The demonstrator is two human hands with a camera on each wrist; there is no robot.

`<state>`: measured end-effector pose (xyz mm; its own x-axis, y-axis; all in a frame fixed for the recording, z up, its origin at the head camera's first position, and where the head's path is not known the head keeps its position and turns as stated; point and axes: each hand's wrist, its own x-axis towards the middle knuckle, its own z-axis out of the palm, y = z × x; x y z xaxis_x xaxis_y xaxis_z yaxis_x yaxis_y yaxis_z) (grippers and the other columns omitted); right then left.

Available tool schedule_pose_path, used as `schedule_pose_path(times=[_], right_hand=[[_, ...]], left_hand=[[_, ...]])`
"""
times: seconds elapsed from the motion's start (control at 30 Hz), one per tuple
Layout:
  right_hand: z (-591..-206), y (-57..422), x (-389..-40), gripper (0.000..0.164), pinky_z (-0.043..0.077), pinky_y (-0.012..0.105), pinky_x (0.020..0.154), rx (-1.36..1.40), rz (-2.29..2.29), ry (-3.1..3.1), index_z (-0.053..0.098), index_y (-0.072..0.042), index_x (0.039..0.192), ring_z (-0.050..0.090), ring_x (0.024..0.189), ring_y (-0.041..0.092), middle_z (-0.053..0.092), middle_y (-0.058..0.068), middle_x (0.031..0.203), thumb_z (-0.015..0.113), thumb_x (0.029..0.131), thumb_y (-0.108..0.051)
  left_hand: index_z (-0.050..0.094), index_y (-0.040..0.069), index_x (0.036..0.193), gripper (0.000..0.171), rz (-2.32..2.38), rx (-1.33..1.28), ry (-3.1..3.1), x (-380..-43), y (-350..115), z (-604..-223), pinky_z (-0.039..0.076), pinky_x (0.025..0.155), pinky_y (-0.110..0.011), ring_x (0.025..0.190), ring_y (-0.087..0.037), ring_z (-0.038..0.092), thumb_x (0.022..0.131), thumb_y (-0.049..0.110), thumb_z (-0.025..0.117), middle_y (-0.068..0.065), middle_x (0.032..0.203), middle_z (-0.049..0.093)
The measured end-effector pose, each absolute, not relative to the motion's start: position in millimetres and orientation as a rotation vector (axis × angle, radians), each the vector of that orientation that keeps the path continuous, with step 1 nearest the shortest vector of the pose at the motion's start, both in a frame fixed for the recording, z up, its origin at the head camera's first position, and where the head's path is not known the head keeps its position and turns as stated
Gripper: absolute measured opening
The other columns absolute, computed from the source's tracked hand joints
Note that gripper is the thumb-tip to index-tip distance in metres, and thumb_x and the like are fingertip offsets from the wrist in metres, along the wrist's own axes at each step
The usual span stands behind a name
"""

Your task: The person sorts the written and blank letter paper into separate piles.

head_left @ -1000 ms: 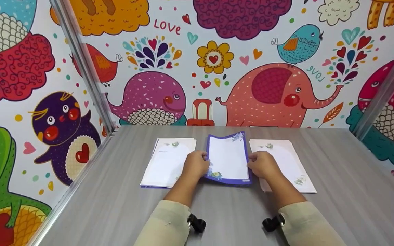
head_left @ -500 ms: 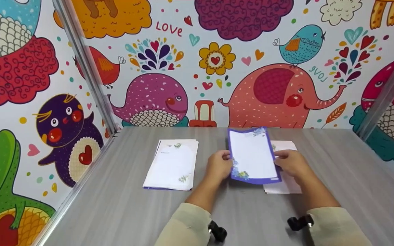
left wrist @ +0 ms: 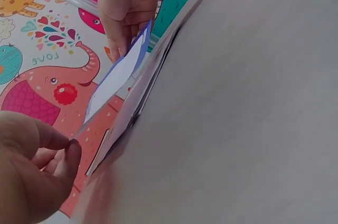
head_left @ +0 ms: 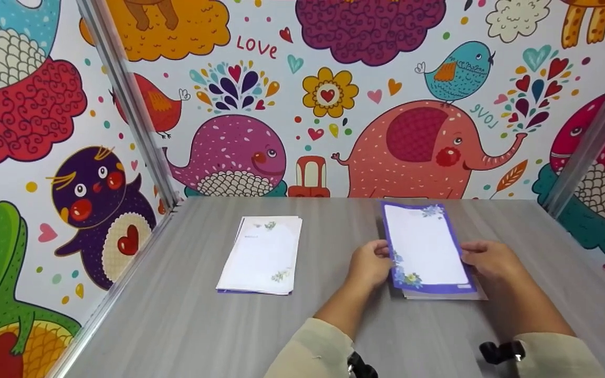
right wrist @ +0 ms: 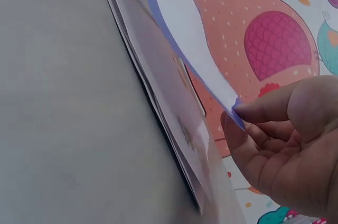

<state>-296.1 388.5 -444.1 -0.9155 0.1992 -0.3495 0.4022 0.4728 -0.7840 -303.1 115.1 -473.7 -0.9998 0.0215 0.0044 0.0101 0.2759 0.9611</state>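
Observation:
A sheet of paper (head_left: 426, 244) with a purple border and blue flowers is held above the right stack of paper (head_left: 441, 296), covering most of it. My left hand (head_left: 369, 265) pinches the sheet's left edge between thumb and fingers. On the opposite edge, my right hand (head_left: 494, 260) pinches it too; the right wrist view shows thumb and fingertips on the purple border (right wrist: 185, 63). Both wrist views show a gap between the sheet and the stack (left wrist: 129, 105) beneath.
Another stack of white floral paper (head_left: 260, 257) lies on the left of the grey wood-grain table (head_left: 176, 315). Cartoon-printed panels (head_left: 329, 142) enclose the back and sides, joined by metal corner posts (head_left: 129, 105).
Both hands have carried the purple-bordered sheet rightward, from between the two stacks to over the right one. The left stack has stayed in place.

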Motion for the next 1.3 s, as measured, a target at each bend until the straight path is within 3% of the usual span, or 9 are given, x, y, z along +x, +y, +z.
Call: schedule_pose_path(times=[0.13, 0.37, 0.67, 0.93, 1.3], right_hand=[[-445.2, 399.6, -294.7, 0.056, 0.05, 0.058, 0.115, 0.515, -1.349, 2.561, 0.052, -0.002, 0.154, 0.057, 0.132, 0.041, 0.056, 0.027, 0.144, 0.063, 0.108, -0.033], [-450.5, 405.5, -294.9, 0.064, 0.06, 0.05, 0.102, 0.481, -1.222, 2.661, 0.051, 0.007, 0.15, 0.068, 0.114, 0.035, 0.062, 0.031, 0.136, 0.061, 0.108, -0.039], [-450.8, 400.4, -295.9, 0.066, 0.061, 0.044, 0.098, 0.497, -1.25, 2.659, 0.052, 0.004, 0.151, 0.067, 0.113, 0.032, 0.062, 0.028, 0.137, 0.06, 0.107, -0.045], [-446.0, 349.9, -307.2, 0.07, 0.058, 0.044, 0.11, 0.275, -1.454, 2.658, 0.052, -0.005, 0.157, 0.068, 0.128, 0.036, 0.061, 0.022, 0.153, 0.058, 0.106, -0.053], [-444.8, 279.0, -326.2, 0.055, 0.059, 0.045, 0.109, 0.058, -1.597, 2.663, 0.061, -0.009, 0.15, 0.07, 0.127, 0.034, 0.067, 0.019, 0.144, 0.062, 0.107, -0.044]], left_hand=[[0.075, 0.009, 0.128, 0.037, 1.848, 0.04, 2.497, -298.9, 120.7, -474.8, 0.061, 0.101, -0.04, 0.11, -0.019, 0.073, 0.092, 0.004, 0.077, -0.002, 0.114, 0.078], [0.073, 0.003, 0.131, 0.04, 1.744, 0.058, 2.566, -299.2, 117.6, -476.4, 0.06, 0.104, -0.04, 0.112, -0.022, 0.076, 0.091, 0.005, 0.078, -0.005, 0.117, 0.08], [0.072, 0.006, 0.133, 0.04, 1.759, 0.022, 2.55, -300.8, 111.5, -475.6, 0.06, 0.106, -0.043, 0.117, -0.025, 0.075, 0.094, 0.011, 0.077, -0.004, 0.12, 0.079], [0.069, 0.01, 0.139, 0.041, 1.788, -0.023, 2.603, -317.1, 79.3, -472.3, 0.058, 0.109, -0.044, 0.121, -0.023, 0.072, 0.099, 0.017, 0.068, -0.005, 0.127, 0.077], [0.068, -0.002, 0.136, 0.042, 1.861, 0.111, 2.674, -338.1, 11.8, -471.4, 0.058, 0.108, -0.043, 0.121, -0.03, 0.074, 0.097, 0.013, 0.068, -0.014, 0.125, 0.078]])
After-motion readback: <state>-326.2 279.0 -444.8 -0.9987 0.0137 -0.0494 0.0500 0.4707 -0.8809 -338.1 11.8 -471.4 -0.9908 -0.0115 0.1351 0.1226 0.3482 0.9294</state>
